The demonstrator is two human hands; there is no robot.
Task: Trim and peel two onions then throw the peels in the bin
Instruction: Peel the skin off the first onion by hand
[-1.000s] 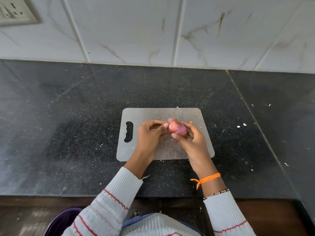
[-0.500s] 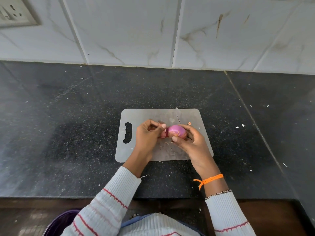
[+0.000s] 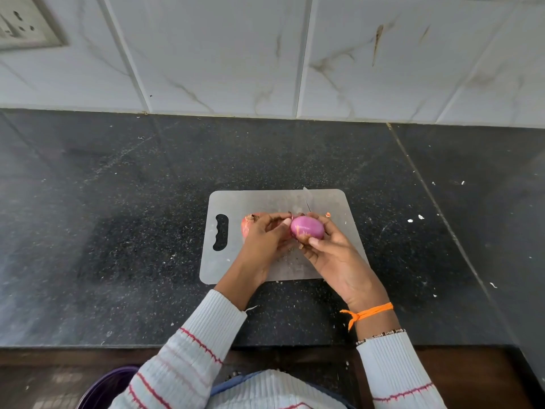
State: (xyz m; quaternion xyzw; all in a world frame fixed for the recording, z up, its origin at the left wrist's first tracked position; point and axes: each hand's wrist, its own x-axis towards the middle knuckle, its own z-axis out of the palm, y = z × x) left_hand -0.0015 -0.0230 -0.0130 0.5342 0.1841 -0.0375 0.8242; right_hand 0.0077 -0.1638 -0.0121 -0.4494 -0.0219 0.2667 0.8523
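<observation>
While my right hand (image 3: 333, 255) cups the smooth, glossy purple peeled onion (image 3: 307, 227) above the flat grey plastic cutting board (image 3: 265, 202), my left hand (image 3: 265, 240) pinches at its end with curled fingers. I count two onions: a second, papery orange-skinned onion (image 3: 247, 224) lies on the board behind my left hand. A thin steel knife blade (image 3: 306, 199) rests there too, on speckled black stone counter (image 3: 118, 231).
</observation>
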